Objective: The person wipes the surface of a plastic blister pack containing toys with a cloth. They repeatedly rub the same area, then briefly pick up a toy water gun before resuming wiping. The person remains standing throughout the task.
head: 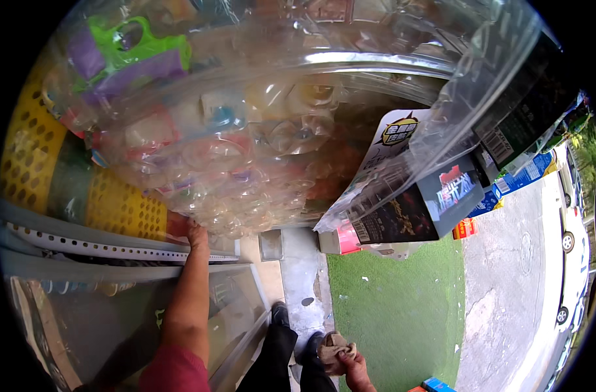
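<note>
My right hand (357,368) grips a bunched brown cloth (334,350) at the bottom, near my dark shoes. At the left, my left hand (197,236) reaches beside the white perforated metal strip (126,251) of a shelf or case. Its fingers are mostly hidden under hanging clear plastic blister packs (224,161), so whether they hold anything is unclear. A reddish patch (177,226) lies at those fingers, next to a yellow perforated panel (126,206). A green and purple plastic toy (136,56) shows through clear wrapping higher up.
Dark printed boxes (400,218) in clear plastic hang at the right. A glass-sided case (229,304) stands beside my left arm. Below are a concrete strip (300,274) and green artificial turf (396,304). Parked cars (567,240) line the pavement (498,289).
</note>
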A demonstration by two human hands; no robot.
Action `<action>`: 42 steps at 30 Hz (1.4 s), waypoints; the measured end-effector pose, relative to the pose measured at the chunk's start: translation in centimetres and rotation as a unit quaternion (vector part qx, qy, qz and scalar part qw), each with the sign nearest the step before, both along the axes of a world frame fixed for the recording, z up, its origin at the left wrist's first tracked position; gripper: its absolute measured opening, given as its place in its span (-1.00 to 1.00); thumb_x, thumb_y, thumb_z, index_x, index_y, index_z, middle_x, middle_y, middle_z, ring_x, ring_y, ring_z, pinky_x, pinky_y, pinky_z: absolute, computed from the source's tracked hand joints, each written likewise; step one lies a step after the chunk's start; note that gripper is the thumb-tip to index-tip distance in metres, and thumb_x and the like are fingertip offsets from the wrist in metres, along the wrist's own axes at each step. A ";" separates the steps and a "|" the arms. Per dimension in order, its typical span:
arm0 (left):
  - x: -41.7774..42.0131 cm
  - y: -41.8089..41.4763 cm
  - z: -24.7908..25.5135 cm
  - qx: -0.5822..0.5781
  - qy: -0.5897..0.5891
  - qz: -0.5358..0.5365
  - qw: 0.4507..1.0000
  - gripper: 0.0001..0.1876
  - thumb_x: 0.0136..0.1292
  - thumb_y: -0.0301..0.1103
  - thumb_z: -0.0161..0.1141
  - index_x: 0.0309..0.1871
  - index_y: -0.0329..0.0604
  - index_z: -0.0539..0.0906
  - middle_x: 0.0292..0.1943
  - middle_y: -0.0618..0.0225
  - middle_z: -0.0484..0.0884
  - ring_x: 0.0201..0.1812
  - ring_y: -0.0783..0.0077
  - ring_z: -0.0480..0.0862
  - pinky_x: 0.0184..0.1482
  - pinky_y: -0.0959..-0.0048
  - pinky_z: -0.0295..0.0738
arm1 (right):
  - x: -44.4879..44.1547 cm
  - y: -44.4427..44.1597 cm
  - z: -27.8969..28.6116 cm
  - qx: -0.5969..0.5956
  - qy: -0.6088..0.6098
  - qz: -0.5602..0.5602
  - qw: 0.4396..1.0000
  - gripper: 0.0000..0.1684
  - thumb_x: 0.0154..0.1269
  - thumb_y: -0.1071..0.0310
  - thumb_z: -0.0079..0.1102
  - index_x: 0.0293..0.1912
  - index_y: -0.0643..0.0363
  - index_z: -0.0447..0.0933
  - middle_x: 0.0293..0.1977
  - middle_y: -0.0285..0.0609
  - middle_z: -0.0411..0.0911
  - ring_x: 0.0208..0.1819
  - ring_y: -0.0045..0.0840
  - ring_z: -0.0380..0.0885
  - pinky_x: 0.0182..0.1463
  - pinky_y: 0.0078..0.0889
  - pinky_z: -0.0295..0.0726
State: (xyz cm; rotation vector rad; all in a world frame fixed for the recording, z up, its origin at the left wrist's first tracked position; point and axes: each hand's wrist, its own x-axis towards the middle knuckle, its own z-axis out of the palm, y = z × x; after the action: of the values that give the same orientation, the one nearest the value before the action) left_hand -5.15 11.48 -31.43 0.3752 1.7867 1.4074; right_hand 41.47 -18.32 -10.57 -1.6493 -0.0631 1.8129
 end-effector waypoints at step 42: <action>26.2 -32.5 30.2 0.119 -0.257 -0.102 0.953 -0.45 0.43 0.00 -0.17 0.26 -0.27 0.29 0.10 0.20 0.47 0.07 0.30 0.54 0.05 0.34 0.51 | -6.3 5.5 14.4 0.728 -0.343 0.467 0.366 -0.69 -0.01 0.42 0.10 -0.17 0.11 0.48 0.03 -0.22 0.47 0.18 -0.31 0.35 0.22 -0.18 0.34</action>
State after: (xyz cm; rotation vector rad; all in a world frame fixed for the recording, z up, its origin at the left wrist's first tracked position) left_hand 21.05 -21.00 -1.28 0.2746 1.1296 1.4170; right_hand 35.15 -12.80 3.83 -0.5782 -2.5229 0.4827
